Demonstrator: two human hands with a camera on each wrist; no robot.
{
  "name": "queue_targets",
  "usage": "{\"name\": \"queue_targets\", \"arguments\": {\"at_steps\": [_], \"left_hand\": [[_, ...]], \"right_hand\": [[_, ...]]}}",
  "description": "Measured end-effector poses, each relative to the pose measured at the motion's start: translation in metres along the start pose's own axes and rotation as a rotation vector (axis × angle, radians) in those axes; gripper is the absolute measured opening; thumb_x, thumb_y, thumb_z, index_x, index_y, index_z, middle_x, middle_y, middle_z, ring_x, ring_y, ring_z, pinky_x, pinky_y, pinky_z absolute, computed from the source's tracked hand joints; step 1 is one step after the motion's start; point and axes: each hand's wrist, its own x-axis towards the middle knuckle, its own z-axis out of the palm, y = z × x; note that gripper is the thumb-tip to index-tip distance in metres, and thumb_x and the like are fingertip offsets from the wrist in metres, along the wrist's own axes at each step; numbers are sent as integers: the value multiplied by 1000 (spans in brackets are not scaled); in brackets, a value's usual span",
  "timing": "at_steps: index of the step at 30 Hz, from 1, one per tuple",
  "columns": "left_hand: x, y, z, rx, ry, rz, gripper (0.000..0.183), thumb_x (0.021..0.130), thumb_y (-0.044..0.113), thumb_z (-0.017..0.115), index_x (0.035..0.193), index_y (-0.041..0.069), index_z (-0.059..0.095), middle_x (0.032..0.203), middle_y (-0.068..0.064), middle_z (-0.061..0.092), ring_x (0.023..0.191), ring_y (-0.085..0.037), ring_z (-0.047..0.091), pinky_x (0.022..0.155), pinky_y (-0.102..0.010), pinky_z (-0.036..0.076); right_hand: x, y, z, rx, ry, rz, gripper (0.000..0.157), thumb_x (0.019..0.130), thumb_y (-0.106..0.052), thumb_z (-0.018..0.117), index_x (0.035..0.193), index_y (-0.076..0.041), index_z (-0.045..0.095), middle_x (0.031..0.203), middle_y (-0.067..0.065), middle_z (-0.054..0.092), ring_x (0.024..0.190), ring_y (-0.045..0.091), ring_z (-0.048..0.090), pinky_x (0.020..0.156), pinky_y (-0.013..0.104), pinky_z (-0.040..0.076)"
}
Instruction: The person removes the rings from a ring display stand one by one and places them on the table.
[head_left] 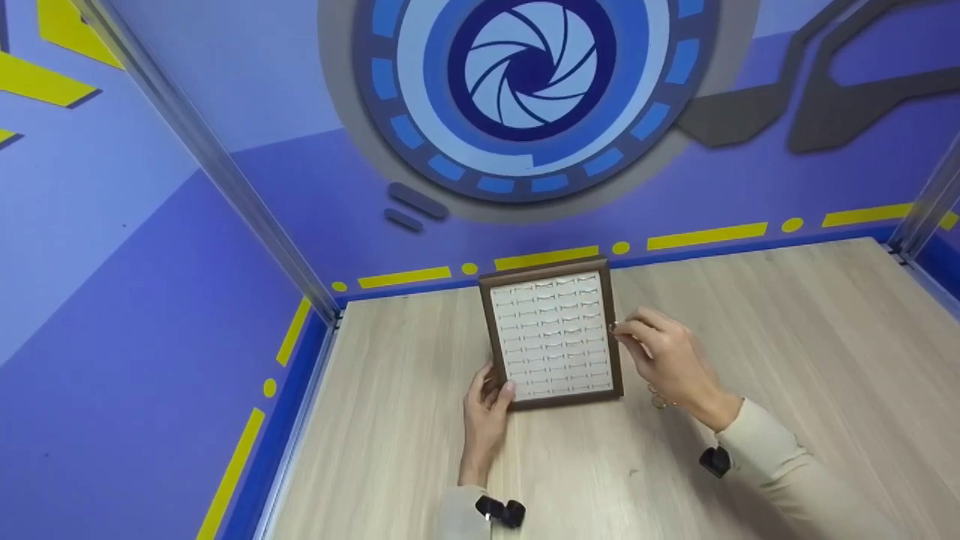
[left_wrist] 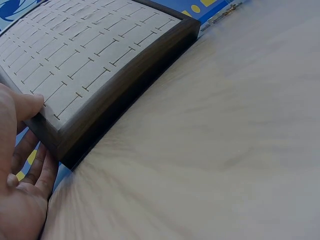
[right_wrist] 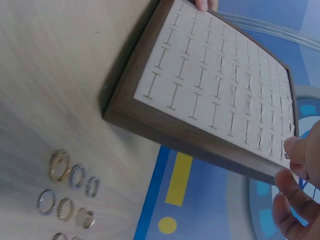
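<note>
A ring display tray [head_left: 555, 337] with a brown wooden frame and a white slotted pad stands tilted up on the table. My left hand [head_left: 486, 420] grips its lower left corner, the thumb [left_wrist: 31, 105] on the front and the fingers behind the frame. Beside the tray's right edge, my right hand [head_left: 670, 356] pinches a small shiny ring [head_left: 613, 328], mostly hidden by the fingertips. The slots I can see hold no clearly visible ring. Several gold and silver rings [right_wrist: 60, 166] lie on the table below the right hand, largely covered by it in the head view.
The pale wood-look tabletop [head_left: 397, 420] reaches back to a blue and purple printed wall [head_left: 300, 187]. A metal corner post [head_left: 217, 165] rises at the back left, another [head_left: 930, 202] at the back right. Black wrist devices [head_left: 501, 511] sit on both sleeves.
</note>
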Motion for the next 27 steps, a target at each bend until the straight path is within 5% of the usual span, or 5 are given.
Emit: {"name": "queue_targets", "arguments": {"at_steps": [13, 27], "left_hand": [[-4, 12, -1, 70, -17, 1, 48, 96, 3, 65, 141, -1, 50, 127, -18, 61, 119, -38, 57, 104, -52, 49], [-2, 11, 0, 12, -6, 9, 49, 94, 0, 66, 140, -1, 51, 125, -21, 61, 117, -42, 57, 104, -57, 47]], "right_hand": [[-36, 7, -20, -69, -8, 70, 22, 76, 9, 81, 89, -7, 75, 88, -1, 68, 72, 10, 64, 57, 22, 53], [-79, 20, -39, -104, -47, 168, 23, 74, 6, 82, 89, -10, 76, 89, -4, 68, 70, 9, 62, 57, 18, 50]]}}
